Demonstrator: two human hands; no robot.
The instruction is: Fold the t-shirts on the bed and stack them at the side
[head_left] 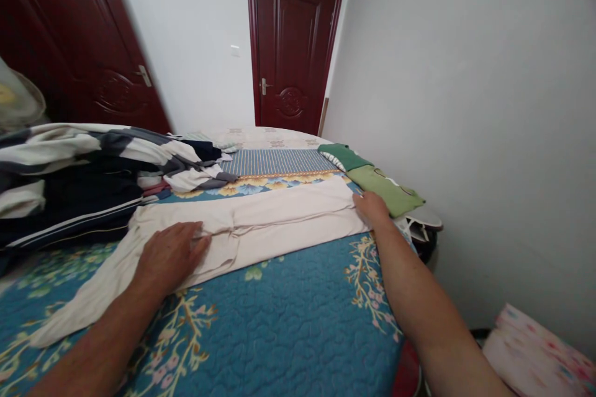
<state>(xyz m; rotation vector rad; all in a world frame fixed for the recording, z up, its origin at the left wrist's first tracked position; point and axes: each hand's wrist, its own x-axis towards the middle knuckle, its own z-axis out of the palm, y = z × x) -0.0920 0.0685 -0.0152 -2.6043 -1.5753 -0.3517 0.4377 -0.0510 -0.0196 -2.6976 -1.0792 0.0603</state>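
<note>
A cream-coloured garment (261, 223) lies stretched across the blue floral bedspread (288, 316). My left hand (170, 254) rests flat on its middle, fingers spread and open. My right hand (372, 208) is at the garment's far right end, fingers curled over the cloth's edge as if pinching it. A folded green garment (382, 186) lies just beyond my right hand near the bed's corner.
A pile of dark and white striped clothes (84, 180) is heaped at the left of the bed. A striped mat (279, 161) lies further back. Two dark red doors (293, 43) stand behind. A white wall runs along the right; a pink patterned cloth (535, 347) lies at the lower right.
</note>
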